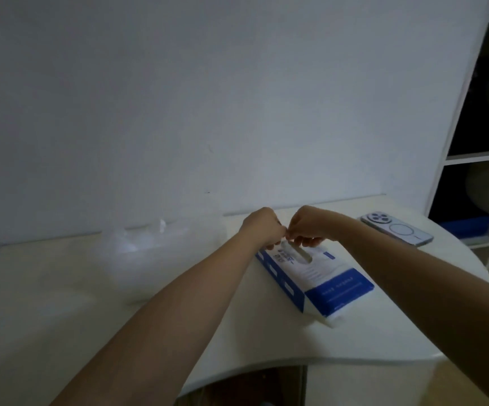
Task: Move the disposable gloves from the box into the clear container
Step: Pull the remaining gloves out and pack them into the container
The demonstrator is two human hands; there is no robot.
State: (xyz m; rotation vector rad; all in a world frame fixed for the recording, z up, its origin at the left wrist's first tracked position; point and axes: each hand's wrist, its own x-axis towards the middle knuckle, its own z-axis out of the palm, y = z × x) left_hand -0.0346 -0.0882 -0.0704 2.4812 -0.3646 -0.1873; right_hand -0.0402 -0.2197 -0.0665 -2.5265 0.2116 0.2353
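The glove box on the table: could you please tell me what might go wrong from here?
1. The left hand and right hand both pinch at the slot, seemingly a thin glove; nothing holds the box down, so a pull may drag it.
2. The clear container to the left is faint in this dim light; a glove could miss it.
3. The phone lies near the right forearm and could be nudged.

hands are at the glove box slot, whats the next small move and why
Probably lift both hands a little from the slot of the box, to see whether a glove comes with them. The left hand and right hand meet fingertip to fingertip, fingers curled, over that slot; anything pinched there is too faint to tell. The clear container sits left of the box.
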